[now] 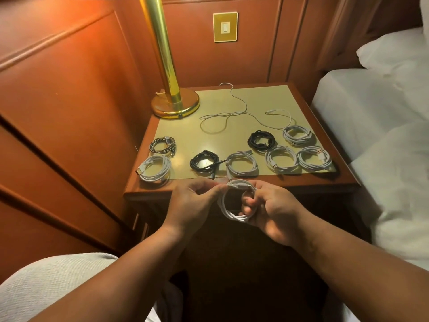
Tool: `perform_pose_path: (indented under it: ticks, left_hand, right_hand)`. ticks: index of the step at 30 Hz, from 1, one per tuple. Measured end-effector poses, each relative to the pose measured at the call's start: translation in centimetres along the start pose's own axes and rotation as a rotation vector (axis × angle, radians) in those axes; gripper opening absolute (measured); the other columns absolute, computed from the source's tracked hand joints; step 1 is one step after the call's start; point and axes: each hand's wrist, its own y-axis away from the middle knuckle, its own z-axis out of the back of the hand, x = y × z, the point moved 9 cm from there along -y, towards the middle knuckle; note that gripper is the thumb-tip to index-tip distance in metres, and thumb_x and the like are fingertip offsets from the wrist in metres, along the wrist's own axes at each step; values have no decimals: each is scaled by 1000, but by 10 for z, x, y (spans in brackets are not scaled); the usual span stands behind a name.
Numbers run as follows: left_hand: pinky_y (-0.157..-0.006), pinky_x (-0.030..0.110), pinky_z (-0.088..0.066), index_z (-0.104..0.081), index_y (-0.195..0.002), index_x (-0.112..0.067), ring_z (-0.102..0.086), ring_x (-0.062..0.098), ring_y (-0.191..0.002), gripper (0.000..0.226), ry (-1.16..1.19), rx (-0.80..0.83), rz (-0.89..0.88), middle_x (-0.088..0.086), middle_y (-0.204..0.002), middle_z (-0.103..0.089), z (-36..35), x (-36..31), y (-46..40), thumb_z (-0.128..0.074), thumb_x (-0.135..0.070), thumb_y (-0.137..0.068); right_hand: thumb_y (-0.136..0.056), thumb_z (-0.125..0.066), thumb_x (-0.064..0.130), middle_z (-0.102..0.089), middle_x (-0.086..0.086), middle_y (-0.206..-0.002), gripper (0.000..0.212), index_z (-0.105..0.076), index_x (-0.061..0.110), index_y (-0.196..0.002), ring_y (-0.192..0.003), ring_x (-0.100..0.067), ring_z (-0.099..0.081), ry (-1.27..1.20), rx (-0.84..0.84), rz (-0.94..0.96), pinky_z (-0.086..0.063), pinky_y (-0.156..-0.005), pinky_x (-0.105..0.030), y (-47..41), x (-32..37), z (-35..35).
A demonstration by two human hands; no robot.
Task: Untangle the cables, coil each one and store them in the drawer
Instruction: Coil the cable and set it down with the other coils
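Note:
In front of the nightstand's front edge, my right hand (269, 208) grips a white coiled cable (228, 211) with its fingers curled through the loops. My left hand (192, 201) pinches the cable's plug end at the top of the coil. On the nightstand top (181, 129) lie several finished coils: white ones (154, 168) (242, 163) (281, 158) (313, 159) (297, 134), two black ones (204, 162) (261, 140) and a grey braided one (162, 145). One long white cable (232, 117) lies loose and uncoiled across the back of the top. The drawer is not visible.
A brass lamp (173, 98) stands at the nightstand's back left corner. Wood panelling runs along the left and behind, with a wall switch (225, 26). A bed with white sheets (376, 126) borders the right side. My knee in light fabric (53, 282) is at the lower left.

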Motion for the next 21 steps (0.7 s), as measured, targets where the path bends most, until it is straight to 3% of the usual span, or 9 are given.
perform_pose_path:
  ticks: [3, 6, 10, 15, 19, 20, 21]
  left_hand:
    - [-88, 30, -54, -77, -101, -17, -71, 9, -98, 13, 184, 68, 131, -3, -99, -78, -13, 11, 2, -70, -21, -91]
    - [-91, 34, -54, -74, -103, -15, -70, 17, -104, 15, 316, 162, 248, 3, -103, -76, -23, 21, 3, -72, -13, -89]
    - [-88, 37, -55, -72, -101, -15, -69, 25, -100, 24, 243, 222, 222, 11, -101, -74, -22, 18, 2, -75, -23, -78]
    - [-83, 32, -57, -67, -101, -7, -70, 24, -90, 10, 237, 287, 122, 12, -94, -72, -25, 3, 4, -65, -13, -94]
    - [-87, 38, -59, -64, -107, -7, -72, 24, -92, 12, 204, 264, 82, 11, -96, -70, -24, -2, 6, -58, -11, -98]
    - [-88, 40, -58, -64, -109, -8, -72, 25, -92, 13, 210, 255, 82, 11, -97, -70, -24, -1, 7, -58, -12, -99]
    - [-89, 41, -58, -64, -110, -8, -72, 25, -92, 13, 221, 250, 83, 12, -99, -70, -24, -2, 7, -57, -13, -99]
  right_hand:
    - [-87, -27, -8, -42, -4, -63, 47, -56, -2, -124, -58, -17, -41, -13, -24, 35, -44, -65, -35, -2, 5, 2]
    - [-87, -26, -9, -42, -5, -64, 45, -53, -6, -123, -57, -16, -40, -66, -67, 60, -44, -63, -34, -3, 10, 8]
    - [-84, -27, -7, -43, -6, -66, 44, -58, -3, -116, -59, -16, -39, -149, -88, 36, -43, -63, -33, -5, 6, 11]
    - [-75, -37, 3, -44, -1, -63, 43, -65, 3, -108, -60, -15, -36, -241, -19, 34, -39, -61, -30, -2, 9, 5]
    - [-83, -60, 12, -45, 4, -65, 7, -66, 14, -85, -59, -9, -37, -79, 75, 77, -35, -61, -27, 1, 15, -4]
    - [-86, -64, 13, -50, 5, -68, 6, -66, 13, -92, -60, -8, -40, 0, 85, 106, -36, -61, -27, 1, 16, -5]
    - [-87, -69, 16, -57, 3, -74, 18, -64, 10, -104, -63, -8, -44, 69, 92, 134, -38, -61, -27, 0, 17, -6]
